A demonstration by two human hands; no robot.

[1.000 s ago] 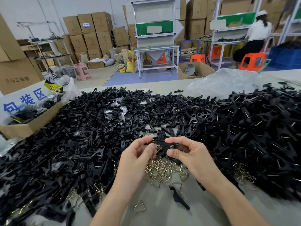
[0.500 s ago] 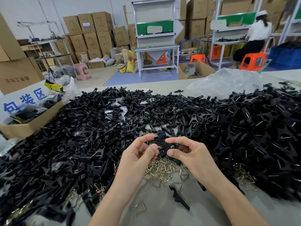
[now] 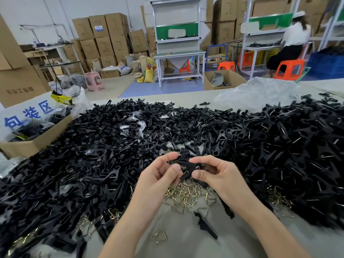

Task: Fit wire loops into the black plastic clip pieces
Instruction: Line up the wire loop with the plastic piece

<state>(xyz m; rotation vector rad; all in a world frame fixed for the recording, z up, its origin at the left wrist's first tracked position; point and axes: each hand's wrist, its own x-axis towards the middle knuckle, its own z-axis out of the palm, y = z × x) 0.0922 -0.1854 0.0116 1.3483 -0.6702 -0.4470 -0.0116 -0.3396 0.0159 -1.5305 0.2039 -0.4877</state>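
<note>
The left hand (image 3: 158, 181) and right hand (image 3: 218, 176) both pinch one black clip piece (image 3: 186, 161) above the wire loops (image 3: 188, 192)

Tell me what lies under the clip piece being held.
Under the black clip piece, gold wire loops heaped on the table. The left hand and right hand hide the heap's far edge.

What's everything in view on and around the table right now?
clip pieces: many, black, heaped across the table
wire loops: many, brass, heap below the hands
held clip piece: one, black, between both hands
loose clip piece: one, black, bare table in front
cardboard box: one, brown, table's left
plastic bag: one, clear, far right
cartons: many, brown, back wall
seated person: one, white top, far right
left hand: pinches held clip piece
right hand: pinches held clip piece
</note>
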